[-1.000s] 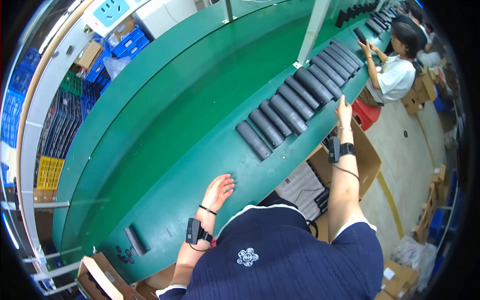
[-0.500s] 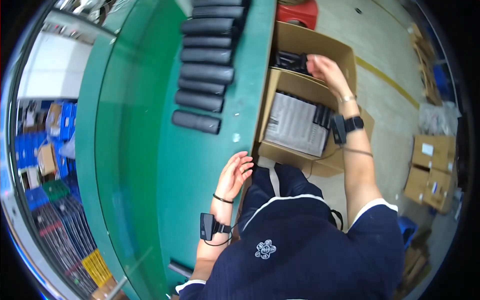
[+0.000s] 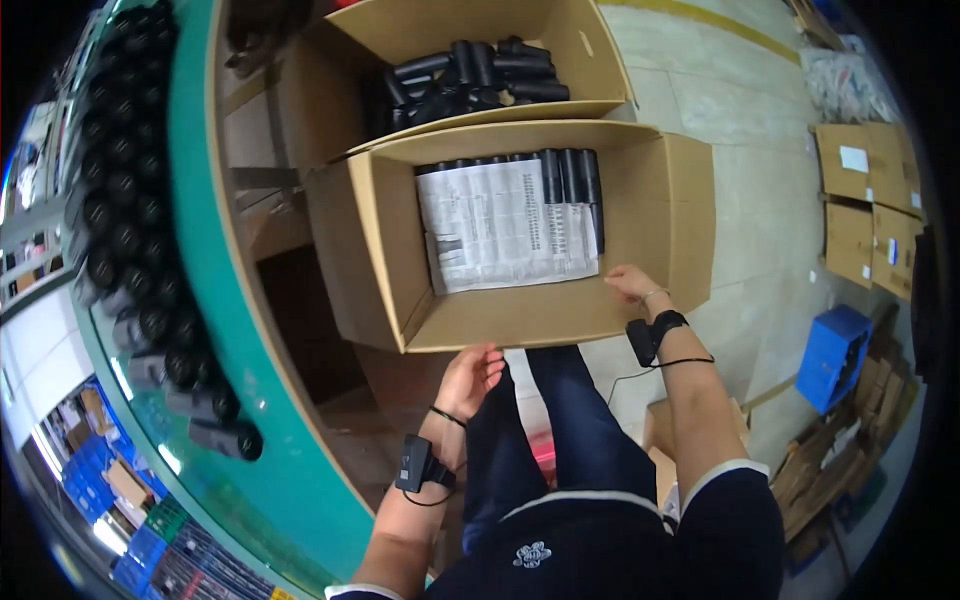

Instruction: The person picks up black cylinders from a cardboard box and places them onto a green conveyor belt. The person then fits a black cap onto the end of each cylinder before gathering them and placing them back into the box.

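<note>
An open cardboard box [image 3: 640,205] stands on the floor before me, beside the conveyor. In it a printed paper sheet [image 3: 505,225] covers a row of black cylinders [image 3: 570,185]. My right hand [image 3: 632,285] rests on the near right rim of this box, fingers curled over the edge. My left hand [image 3: 468,378] hangs just below the box's near wall, fingers apart and holding nothing. Both wrists carry small black devices on straps. Behind it a second box [image 3: 420,25] holds loose black cylinders [image 3: 470,75].
The green conveyor [image 3: 235,340] curves down the left, carrying a line of black cylinders [image 3: 130,250]. Flattened cartons [image 3: 865,205] and a blue crate [image 3: 835,355] lie on the floor at right. More cardboard [image 3: 830,480] is piled at lower right.
My view has swung down from the conveyor to the boxes. My right hand came from inside the far box to the near box's rim; my left hand left the conveyor edge.
</note>
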`<state>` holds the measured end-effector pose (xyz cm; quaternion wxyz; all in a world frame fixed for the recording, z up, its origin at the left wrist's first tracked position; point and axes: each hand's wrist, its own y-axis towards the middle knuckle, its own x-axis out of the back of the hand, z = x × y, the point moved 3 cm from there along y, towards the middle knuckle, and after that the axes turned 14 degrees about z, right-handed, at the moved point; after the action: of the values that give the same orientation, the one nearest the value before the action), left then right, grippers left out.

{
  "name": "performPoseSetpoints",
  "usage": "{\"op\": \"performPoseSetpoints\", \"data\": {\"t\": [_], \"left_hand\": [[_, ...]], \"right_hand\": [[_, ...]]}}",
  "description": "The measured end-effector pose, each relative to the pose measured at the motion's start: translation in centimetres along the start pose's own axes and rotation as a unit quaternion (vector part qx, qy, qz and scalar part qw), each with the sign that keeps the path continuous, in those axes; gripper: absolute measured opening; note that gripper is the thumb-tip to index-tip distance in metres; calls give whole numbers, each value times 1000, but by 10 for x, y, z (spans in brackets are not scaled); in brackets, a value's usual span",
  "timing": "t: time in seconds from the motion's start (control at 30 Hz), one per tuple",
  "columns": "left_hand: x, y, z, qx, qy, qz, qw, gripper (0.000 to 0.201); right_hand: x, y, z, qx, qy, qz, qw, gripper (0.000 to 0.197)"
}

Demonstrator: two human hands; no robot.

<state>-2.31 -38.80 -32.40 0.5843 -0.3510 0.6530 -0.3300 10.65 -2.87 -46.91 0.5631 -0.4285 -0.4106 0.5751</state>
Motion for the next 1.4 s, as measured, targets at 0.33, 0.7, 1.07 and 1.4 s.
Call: {"op": "performPoseSetpoints", "data": {"t": [0.33,0.7,1.07,1.4], "left_hand": [[-28,339,-123,12,336,60,940,32],[-27,545,-83,-106,325,94,935,80],[26,504,-78,-117,216,168,955,56],[-17,181,-43,-258,295,144,909,76]], "right_hand": [[135,229,-16,126,-120,-101,980,37],[171,340,11,178,104,-179,962,68],[31,308,50,329,320,132,878,65],[-83,31,90,329,223,146,906,85]]}}
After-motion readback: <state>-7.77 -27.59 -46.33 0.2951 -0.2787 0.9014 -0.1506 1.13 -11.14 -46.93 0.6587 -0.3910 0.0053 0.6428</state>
